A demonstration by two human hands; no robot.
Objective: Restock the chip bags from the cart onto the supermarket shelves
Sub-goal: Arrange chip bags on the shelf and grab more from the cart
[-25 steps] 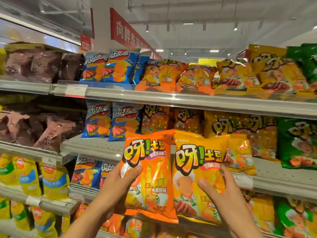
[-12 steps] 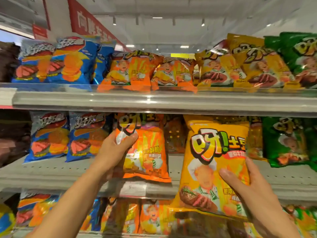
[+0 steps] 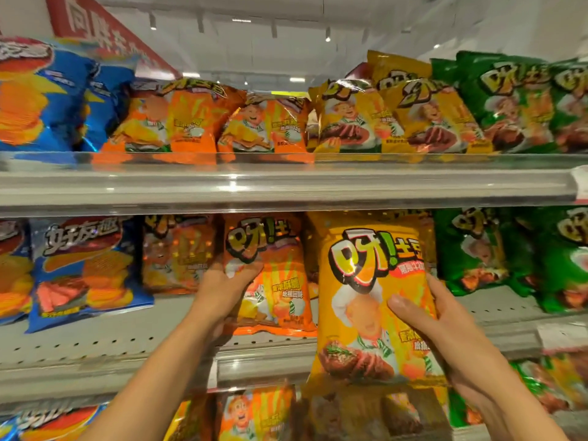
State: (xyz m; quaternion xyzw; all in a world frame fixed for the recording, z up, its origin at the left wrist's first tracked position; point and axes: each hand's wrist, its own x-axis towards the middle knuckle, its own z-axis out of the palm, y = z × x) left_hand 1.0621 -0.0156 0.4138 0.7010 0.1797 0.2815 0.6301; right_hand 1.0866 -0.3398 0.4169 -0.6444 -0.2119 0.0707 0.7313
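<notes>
An orange chip bag stands upright on the middle shelf, and my left hand grips its left edge with the thumb across the front. My right hand holds a yellow chip bag by its right side, thumb on the front. That bag hangs upright in front of the shelf edge, just right of the orange one, its top near the underside of the upper shelf. The cart is out of view.
Blue bags fill the left of the middle shelf, green bags the right. The upper shelf carries blue, orange, yellow and green bags. More bags sit on the lower shelf. A red sign hangs top left.
Both hands moved up and toward the middle shelf. The orange bag now stands deeper on the shelf, and the yellow bag has risen closer to its edge.
</notes>
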